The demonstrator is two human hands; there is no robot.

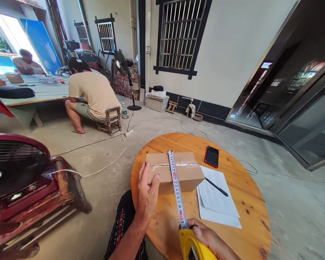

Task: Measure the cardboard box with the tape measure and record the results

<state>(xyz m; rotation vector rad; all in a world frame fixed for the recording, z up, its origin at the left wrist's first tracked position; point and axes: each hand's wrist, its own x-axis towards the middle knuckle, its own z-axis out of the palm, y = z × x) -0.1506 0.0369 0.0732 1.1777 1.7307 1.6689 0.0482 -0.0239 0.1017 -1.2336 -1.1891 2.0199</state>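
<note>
A closed brown cardboard box (162, 177) lies on the round wooden table (249, 202), a taped seam along its top. My left hand (146, 193) grips the box's near left corner, thumb against the front and fingers along the left side. In my right hand (206, 233) is a yellow tape measure (193, 245), low in front of the table. Its pulled-out blade (176, 186) runs away from me across the top of the box, and the metal end tip sits at the far edge. Part of the right hand is hidden behind the yellow case.
Right of the box lie paper sheets (219, 195) with a black pen (216, 186), and a red-edged phone (211, 156). A dark red fan (18, 173) stands at left. Beyond, a person (94, 90) sits on a small chair (112, 119). Cables (105, 167) cross the floor.
</note>
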